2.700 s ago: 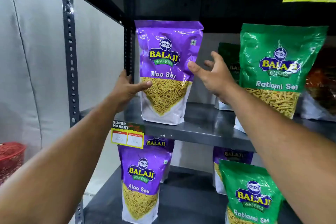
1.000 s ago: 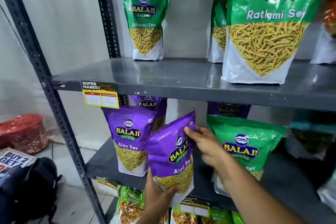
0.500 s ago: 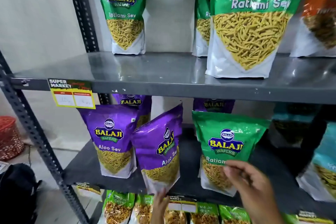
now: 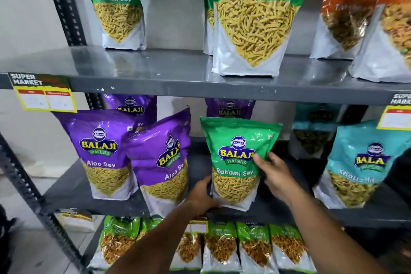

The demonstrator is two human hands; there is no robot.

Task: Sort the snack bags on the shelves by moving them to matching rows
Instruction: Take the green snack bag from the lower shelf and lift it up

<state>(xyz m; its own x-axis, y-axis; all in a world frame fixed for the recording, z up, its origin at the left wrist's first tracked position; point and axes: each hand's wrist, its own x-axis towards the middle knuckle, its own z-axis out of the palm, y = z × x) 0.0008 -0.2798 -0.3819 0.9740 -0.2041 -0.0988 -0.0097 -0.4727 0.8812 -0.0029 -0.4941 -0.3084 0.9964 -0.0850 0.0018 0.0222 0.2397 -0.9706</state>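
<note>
On the middle shelf (image 4: 89, 198) a green Ratlami Sev bag (image 4: 238, 162) stands upright among purple bags. My left hand (image 4: 201, 196) grips its lower left edge and my right hand (image 4: 274, 174) grips its right side. Left of it a purple Aloo Sev bag (image 4: 163, 162) leans tilted against another purple Aloo Sev bag (image 4: 100, 153). Two more purple bags (image 4: 230, 107) stand behind. On the upper shelf (image 4: 178, 80) stand green Ratlami Sev bags, one at the left (image 4: 117, 4) and one in the middle (image 4: 255, 18).
Orange bags (image 4: 347, 6) stand at the upper right and teal bags (image 4: 358, 162) at the middle right. Several small green packets (image 4: 222, 249) line the lowest shelf. Yellow price tags (image 4: 44, 95) hang from the shelf edges. A perforated rack post (image 4: 62, 2) runs up the left.
My hands set the purple Aloo Sev bag on the middle shelf and let it go. Both hands then moved right and took hold of the green Ratlami Sev bag.
</note>
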